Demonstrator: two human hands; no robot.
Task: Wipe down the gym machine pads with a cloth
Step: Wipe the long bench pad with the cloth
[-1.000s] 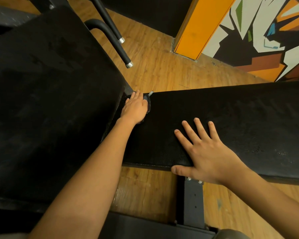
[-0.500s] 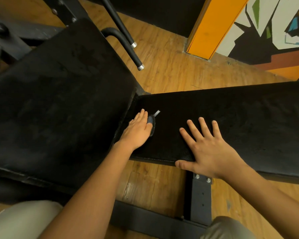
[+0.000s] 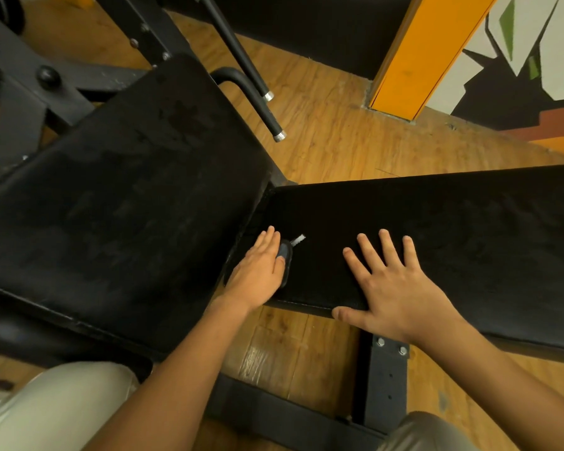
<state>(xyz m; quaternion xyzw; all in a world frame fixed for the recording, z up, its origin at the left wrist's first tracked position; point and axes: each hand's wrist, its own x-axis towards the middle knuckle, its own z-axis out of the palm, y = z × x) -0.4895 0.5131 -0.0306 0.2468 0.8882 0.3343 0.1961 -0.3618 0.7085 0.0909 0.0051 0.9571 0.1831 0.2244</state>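
1. Our left hand [image 3: 258,271] lies palm down on the cloth [image 3: 285,253]. Its fingers are straight and close together, pressing the cloth onto the long pad [image 3: 453,229] without curling round it or pinching it.
2. The cloth is dark and mostly hidden under that palm. We see only a strip of it on the side toward our right hand [image 3: 401,297], with a small white tag [image 3: 297,239] sticking out at its far end.
3. It sits at the left end of the long pad, close to the near edge and just beside the gap where the wide pad [image 3: 118,190] begins.
4. Our right hand rests flat on the same pad with its fingers straight and spread apart and the thumb along the near edge. It holds nothing, and it is near the left hand without touching it.
5. The wide pad fills the left side, its black surface marked with dull smudges.
6. Beyond it, two black bars [image 3: 261,109] with silver end caps hang over the wood floor [image 3: 339,141].
7. A dark steel post [image 3: 385,379] with two bolts stands under the long pad.
8. An orange pillar [image 3: 417,53] and a painted wall [image 3: 518,76] are at the far right.
9. Our knees, in pale trousers [image 3: 56,408], show at the bottom edge.
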